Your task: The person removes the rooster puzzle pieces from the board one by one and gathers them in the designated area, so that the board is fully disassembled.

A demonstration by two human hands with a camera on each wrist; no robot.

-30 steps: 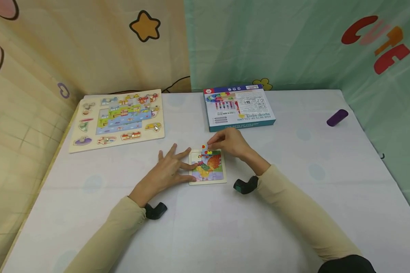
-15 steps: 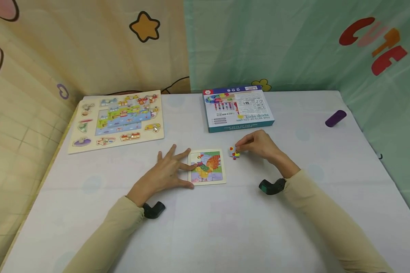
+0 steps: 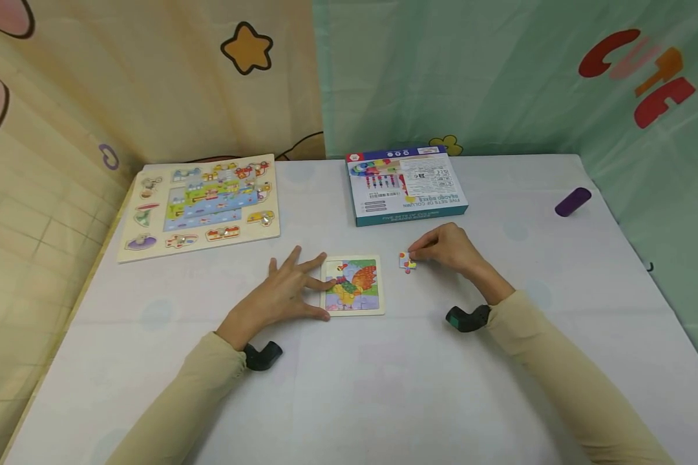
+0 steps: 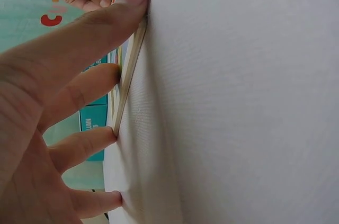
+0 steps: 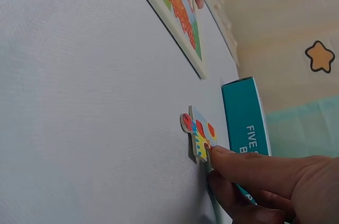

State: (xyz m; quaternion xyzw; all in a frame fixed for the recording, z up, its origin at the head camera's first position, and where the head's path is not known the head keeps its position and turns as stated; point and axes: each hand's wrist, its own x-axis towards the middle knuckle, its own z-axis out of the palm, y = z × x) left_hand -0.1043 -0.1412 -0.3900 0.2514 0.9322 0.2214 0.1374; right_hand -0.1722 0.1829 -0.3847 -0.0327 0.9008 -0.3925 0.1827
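Observation:
My left hand (image 3: 285,290) lies with spread fingers along the left side of a small framed jigsaw puzzle (image 3: 382,284). Thumb and fingertips touch the frame's edge, seen side-on in the left wrist view, and one finger reaches over the picture. The puzzle shows a colourful bird with an orange tail; a pale patch shows in its upper left. To the right of the frame, my right hand (image 3: 448,248) pinches a jigsaw piece (image 5: 200,131) between thumb and fingers. That piece has red, yellow and light blue print and a rounded knob, and is held tilted close to the tablecloth.
Behind the right hand lies a white and teal box (image 3: 407,187). A large wooden peg puzzle board (image 3: 151,252) is at the back left, with smaller picture sheets on it. A purple cylinder (image 3: 572,201) lies far right. Curtains (image 3: 442,77) border the white table.
The right hand has carried the jigsaw piece from the puzzle's upper edge rightward, away from the frame, slowing over the last half second. The left hand has stayed by the frame.

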